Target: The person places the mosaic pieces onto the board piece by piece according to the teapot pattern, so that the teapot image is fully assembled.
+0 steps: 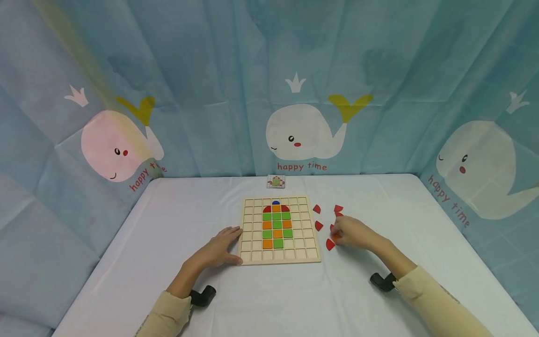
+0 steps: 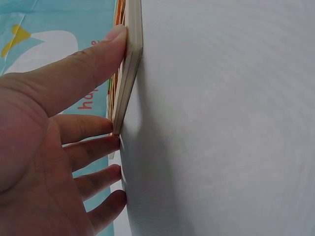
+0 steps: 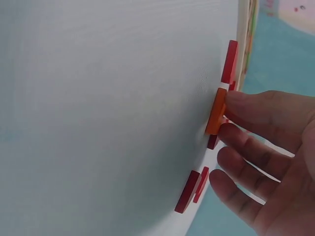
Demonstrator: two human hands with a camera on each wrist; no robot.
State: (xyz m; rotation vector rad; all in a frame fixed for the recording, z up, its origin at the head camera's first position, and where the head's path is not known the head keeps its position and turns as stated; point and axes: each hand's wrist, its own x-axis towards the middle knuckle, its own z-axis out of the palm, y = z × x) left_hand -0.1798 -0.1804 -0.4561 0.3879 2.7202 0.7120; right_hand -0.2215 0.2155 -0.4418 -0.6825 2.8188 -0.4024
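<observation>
A wooden grid board point(image 1: 251, 256) lies on the table, with orange, green, red and blue pieces set in its squares. At its left edge rests my left hand point(image 1: 218, 248), fingers spread; in the left wrist view the thumb point(image 2: 101, 56) touches the board's side. Right of the board, my right hand point(image 1: 355, 232) is down among loose red quarter-round pieces point(image 1: 330, 244). Its thumb and forefinger pinch an orange tile point(image 3: 216, 111), seen best in the right wrist view. Part of that tile is hidden by the fingers in the head view.
Behind the board lies a small picture card point(image 1: 276, 181). More red pieces point(image 1: 318, 225) lie between the board and my right hand, and others point(image 3: 187, 191) sit near the fingers. A blue whale-print curtain point(image 1: 236, 140) hangs behind the white table point(image 1: 261, 299).
</observation>
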